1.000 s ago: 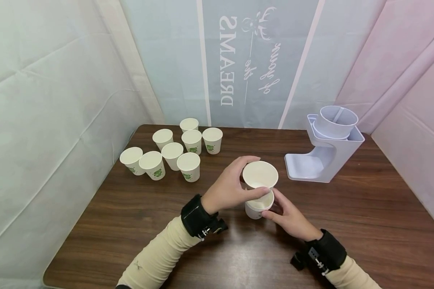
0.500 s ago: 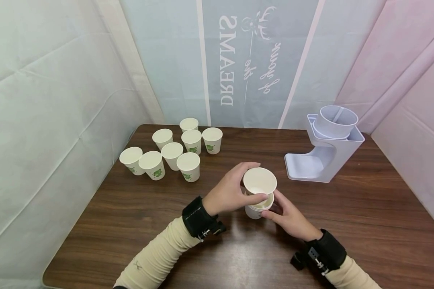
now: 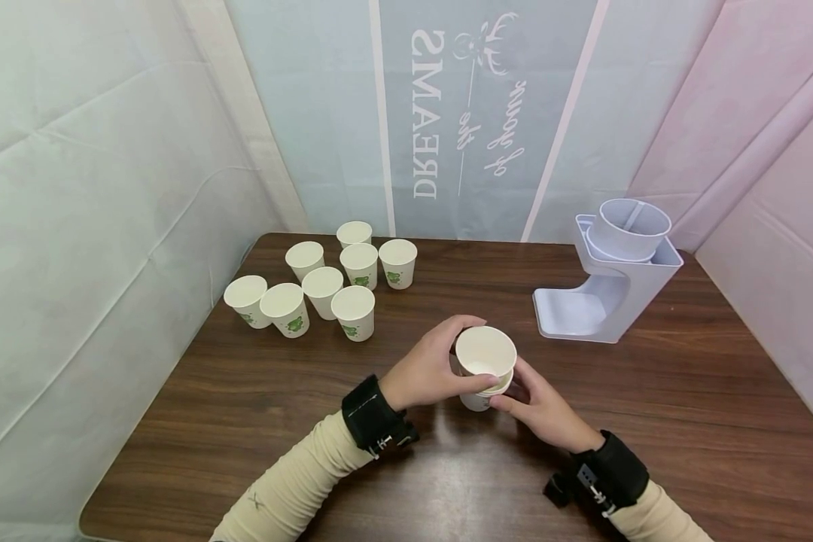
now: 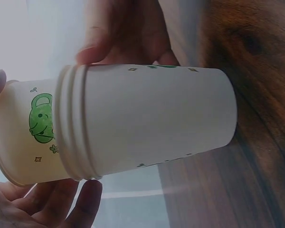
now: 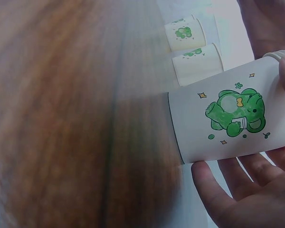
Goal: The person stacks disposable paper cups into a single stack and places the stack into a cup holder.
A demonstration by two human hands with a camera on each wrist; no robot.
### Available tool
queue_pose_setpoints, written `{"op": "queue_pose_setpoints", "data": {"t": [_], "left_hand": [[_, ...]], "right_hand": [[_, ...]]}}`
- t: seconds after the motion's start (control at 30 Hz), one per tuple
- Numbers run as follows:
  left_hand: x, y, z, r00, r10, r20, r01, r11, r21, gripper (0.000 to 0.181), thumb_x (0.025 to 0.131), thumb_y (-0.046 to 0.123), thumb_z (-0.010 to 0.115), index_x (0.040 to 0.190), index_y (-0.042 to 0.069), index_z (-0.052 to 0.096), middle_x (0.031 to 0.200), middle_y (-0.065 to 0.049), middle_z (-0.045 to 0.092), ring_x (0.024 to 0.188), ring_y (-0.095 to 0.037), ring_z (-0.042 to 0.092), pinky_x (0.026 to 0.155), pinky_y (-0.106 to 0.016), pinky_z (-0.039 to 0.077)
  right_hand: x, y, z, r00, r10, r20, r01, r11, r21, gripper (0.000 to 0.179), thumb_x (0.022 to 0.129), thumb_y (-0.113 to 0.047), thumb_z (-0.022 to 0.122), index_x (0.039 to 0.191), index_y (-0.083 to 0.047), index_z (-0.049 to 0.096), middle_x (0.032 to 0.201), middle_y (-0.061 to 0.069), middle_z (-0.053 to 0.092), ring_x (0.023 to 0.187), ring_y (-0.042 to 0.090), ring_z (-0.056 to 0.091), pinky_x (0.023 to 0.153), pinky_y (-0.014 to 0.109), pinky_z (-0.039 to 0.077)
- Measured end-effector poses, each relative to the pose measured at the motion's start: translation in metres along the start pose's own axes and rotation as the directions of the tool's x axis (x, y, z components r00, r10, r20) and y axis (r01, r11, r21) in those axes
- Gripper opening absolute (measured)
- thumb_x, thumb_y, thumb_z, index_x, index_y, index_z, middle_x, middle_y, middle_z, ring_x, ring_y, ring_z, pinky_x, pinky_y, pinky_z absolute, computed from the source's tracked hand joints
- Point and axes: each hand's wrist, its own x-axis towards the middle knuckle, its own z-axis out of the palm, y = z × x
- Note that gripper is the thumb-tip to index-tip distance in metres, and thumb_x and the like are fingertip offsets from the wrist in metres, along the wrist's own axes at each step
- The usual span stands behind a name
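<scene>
A white paper cup (image 3: pixel 485 351) with a green bear print is gripped between the thumb and fingers of my left hand (image 3: pixel 430 367). Its lower part sits inside a short stack of paper cups (image 4: pixel 156 109), whose several rims show close together in the left wrist view. My right hand (image 3: pixel 549 410) holds that stack from the right, thumb in front and fingers behind. In the right wrist view the stack (image 5: pixel 228 114) shows its green bear, with fingers curved along its side. The stack's base is at the table top.
Several separate paper cups (image 3: pixel 354 312) stand upright at the back left of the brown wooden table (image 3: pixel 244 436). A pale lavender stand (image 3: pixel 640 301) with a round cup-like funnel (image 3: pixel 630 229) on top is at the back right. Fabric curtains (image 3: pixel 488 203) enclose the table.
My left hand has lowered its cup toward me and down into the stack, hiding more of the stack's rim. The right hand and the stack have stayed in place.
</scene>
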Motion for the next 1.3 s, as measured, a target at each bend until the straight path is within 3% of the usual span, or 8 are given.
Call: {"op": "queue_pose_setpoints", "data": {"t": [0.27,0.47,0.8,1.3], "left_hand": [[-0.004,-0.01,0.002,1.0,0.025,0.014,-0.026,0.999,0.023,0.069,0.081,0.024,0.088,0.137,0.004,0.054,0.131,-0.007,0.06,0.115,-0.015,0.058,0.098,-0.026,0.048],[-0.012,-0.014,0.0,1.0,-0.007,0.024,0.006,0.998,0.068,0.071,0.08,0.026,0.088,0.139,0.004,0.054,0.133,-0.007,0.059,0.116,-0.016,0.057,0.098,-0.028,0.049],[-0.003,-0.015,0.006,0.998,0.02,0.056,-0.027,0.993,0.115,0.073,0.08,0.029,0.089,0.139,0.004,0.056,0.131,-0.005,0.059,0.117,-0.015,0.055,0.1,-0.028,0.047],[-0.004,-0.017,0.006,0.995,0.008,0.098,-0.022,0.99,0.137,0.073,0.081,0.029,0.089,0.141,0.004,0.055,0.131,-0.005,0.055,0.115,-0.014,0.054,0.098,-0.026,0.047]], "right_hand": [[0.0,0.0,0.002,1.0,-0.01,0.002,0.01,0.999,0.031,0.074,0.101,-0.004,0.061,0.161,-0.002,0.018,0.155,0.026,0.034,0.129,0.002,0.05,0.099,0.023,0.049],[0.005,0.0,0.008,0.999,-0.02,0.037,0.018,0.999,0.051,0.072,0.101,-0.006,0.063,0.16,-0.001,0.02,0.155,0.023,0.036,0.131,0.004,0.049,0.102,0.025,0.048],[0.0,-0.003,0.0,1.0,-0.005,0.005,0.005,1.0,0.017,0.072,0.1,-0.006,0.064,0.159,-0.003,0.023,0.154,0.021,0.037,0.13,0.003,0.049,0.101,0.023,0.048],[0.0,-0.003,-0.001,1.0,0.003,0.001,-0.003,1.0,-0.006,0.067,0.099,-0.008,0.066,0.156,-0.004,0.03,0.152,0.019,0.04,0.132,0.002,0.047,0.102,0.021,0.046]]}}
